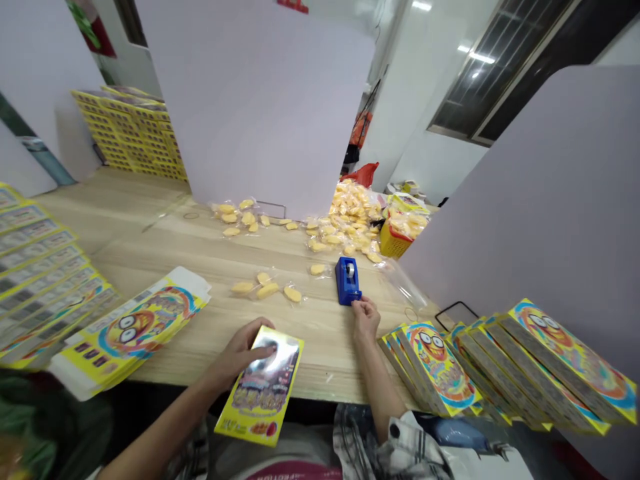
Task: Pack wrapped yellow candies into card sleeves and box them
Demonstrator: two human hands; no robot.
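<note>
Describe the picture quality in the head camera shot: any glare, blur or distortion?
In the head view, the wide lens bends the edges, so the right partition and stacked yellow cartons lean and stretch. Also in the head view, the yellow carton under the left hand has a glossy panel showing bright glare.

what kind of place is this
Looks like a small hand-packing workshop: stacks of printed yellow cartons, a heap of small yellow pieces in clear wrappers, and a blue tape dispenser on a long wooden workbench.
</note>
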